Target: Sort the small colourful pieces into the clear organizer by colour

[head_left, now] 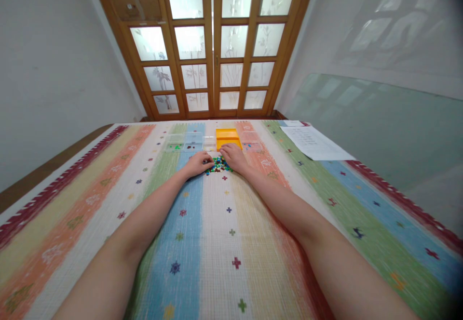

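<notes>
Both my arms stretch far across a striped cloth. My left hand (198,162) rests palm down at the left edge of a small pile of coloured beads (218,165), fingers curled toward it. My right hand (234,157) lies on the pile's right edge, fingers bent over the beads. Whether either hand pinches a bead is too small to see. Just beyond the hands stands an orange tray (227,137). A clear compartment box (183,142) with small green and dark pieces sits to the tray's left.
A white printed sheet (314,142) lies at the far right of the striped cloth (217,243). Another clear box (252,141) sits right of the orange tray. A wooden glazed door (210,45) stands behind, and a glass panel (379,127) leans at the right wall.
</notes>
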`<control>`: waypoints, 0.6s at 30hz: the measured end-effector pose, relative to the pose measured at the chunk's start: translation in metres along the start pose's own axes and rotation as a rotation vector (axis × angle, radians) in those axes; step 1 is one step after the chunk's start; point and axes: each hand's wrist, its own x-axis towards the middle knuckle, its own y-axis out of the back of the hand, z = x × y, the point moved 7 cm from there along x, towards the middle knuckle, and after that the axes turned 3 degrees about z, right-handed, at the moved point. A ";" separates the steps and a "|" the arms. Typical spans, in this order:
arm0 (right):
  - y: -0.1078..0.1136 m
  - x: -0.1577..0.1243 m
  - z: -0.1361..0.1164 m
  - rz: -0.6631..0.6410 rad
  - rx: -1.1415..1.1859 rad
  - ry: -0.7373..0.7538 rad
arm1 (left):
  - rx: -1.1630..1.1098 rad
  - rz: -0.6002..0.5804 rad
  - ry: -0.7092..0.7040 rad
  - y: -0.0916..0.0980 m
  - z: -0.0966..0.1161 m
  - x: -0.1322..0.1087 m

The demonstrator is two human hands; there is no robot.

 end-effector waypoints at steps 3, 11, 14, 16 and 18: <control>0.001 -0.001 -0.001 0.003 0.007 0.009 | -0.018 0.029 0.038 0.000 0.003 0.001; 0.000 0.000 -0.001 0.005 0.003 0.012 | -0.323 0.178 0.227 0.002 -0.017 0.001; 0.000 -0.001 0.000 0.005 0.013 0.014 | -0.490 0.276 0.292 0.008 -0.029 0.001; 0.000 -0.001 0.000 0.003 0.021 0.014 | -0.575 0.360 0.345 0.014 -0.038 0.000; 0.000 -0.001 0.000 0.001 0.023 0.012 | -0.606 0.456 0.398 0.022 -0.050 -0.003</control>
